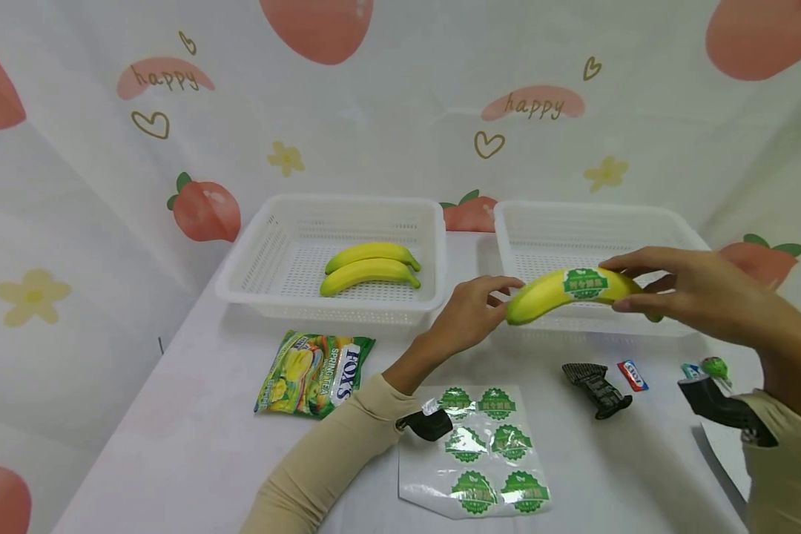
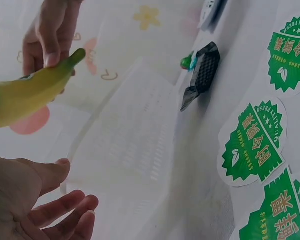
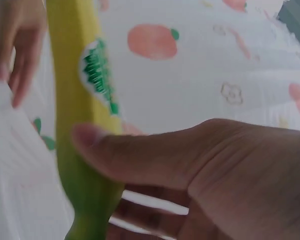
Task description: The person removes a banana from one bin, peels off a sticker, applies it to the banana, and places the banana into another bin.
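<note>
left hand [image 1: 466,313], fingers loosely parted with nothing in hold, hangs beyond the sticker sheet [image 1: 432,478]; right hand [image 1: 707,293] pinches a stickered banana [image 1: 549,294] near its stem, beyond and right of the sheet; a green bag [image 1: 312,374] lies left of it, a black-wrapped piece [image 1: 597,389] right

Soft, even light fills my head view, with a faint shadow toward the near right corner of the worktop [image 1: 187,452] and white glare on the sticker sheet [image 1: 427,482]. My wrist views are dimmer, the right blurring the sticker [image 3: 96,75] on my banana [image 3: 70,107].
</note>
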`<state>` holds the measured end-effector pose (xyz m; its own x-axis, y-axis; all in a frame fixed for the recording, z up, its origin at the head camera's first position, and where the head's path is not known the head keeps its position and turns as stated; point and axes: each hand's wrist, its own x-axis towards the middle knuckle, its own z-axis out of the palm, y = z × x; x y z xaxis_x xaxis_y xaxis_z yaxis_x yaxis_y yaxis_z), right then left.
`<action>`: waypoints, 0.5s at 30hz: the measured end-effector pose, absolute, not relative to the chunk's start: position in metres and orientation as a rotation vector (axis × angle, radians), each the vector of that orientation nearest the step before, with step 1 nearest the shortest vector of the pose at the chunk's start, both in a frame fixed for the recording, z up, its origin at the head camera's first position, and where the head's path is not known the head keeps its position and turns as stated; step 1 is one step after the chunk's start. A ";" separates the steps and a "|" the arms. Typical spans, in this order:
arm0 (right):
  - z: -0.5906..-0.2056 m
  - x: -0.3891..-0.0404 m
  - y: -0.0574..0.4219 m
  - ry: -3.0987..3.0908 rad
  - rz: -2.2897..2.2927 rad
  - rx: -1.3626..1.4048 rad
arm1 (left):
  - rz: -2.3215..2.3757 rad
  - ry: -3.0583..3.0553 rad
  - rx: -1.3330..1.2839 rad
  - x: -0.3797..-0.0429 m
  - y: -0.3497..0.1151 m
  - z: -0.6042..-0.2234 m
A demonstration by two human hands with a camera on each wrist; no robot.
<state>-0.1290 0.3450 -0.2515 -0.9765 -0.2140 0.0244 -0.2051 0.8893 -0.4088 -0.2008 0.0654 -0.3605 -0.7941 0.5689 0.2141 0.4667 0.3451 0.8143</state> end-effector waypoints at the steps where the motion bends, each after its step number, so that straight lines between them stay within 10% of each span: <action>1: -0.248 -0.134 0.349 3.034 -0.654 -0.314 | 1.456 2.479 0.959 -0.201 0.065 -0.361; 15: -0.256 -0.215 0.388 2.847 -0.565 -0.250 | 1.499 2.418 0.940 -0.202 0.064 -0.361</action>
